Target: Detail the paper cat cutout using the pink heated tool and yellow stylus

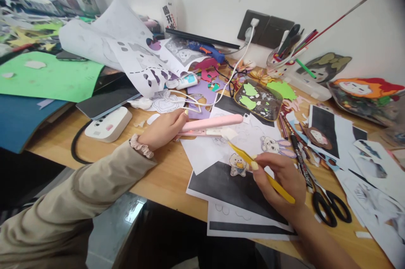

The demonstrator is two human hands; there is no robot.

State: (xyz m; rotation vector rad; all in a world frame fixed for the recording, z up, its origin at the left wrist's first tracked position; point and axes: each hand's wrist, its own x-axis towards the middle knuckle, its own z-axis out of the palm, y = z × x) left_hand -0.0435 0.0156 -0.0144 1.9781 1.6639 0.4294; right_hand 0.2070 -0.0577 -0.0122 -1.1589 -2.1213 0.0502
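Apparently feeding a small white piece (230, 134) between the parted arms of a pink hair straightener (215, 122), over papers (196, 157) on the worktop (152, 182). Gripping the straightener in curled left-hand (164, 130) fingers; pinching yellow tweezers (274, 184) with right-hand (281, 178) fingers. Probably calls next for steady placing, without touching heated surfaces.

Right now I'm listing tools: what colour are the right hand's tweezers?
The tweezers are yellow, clearest in the head view.
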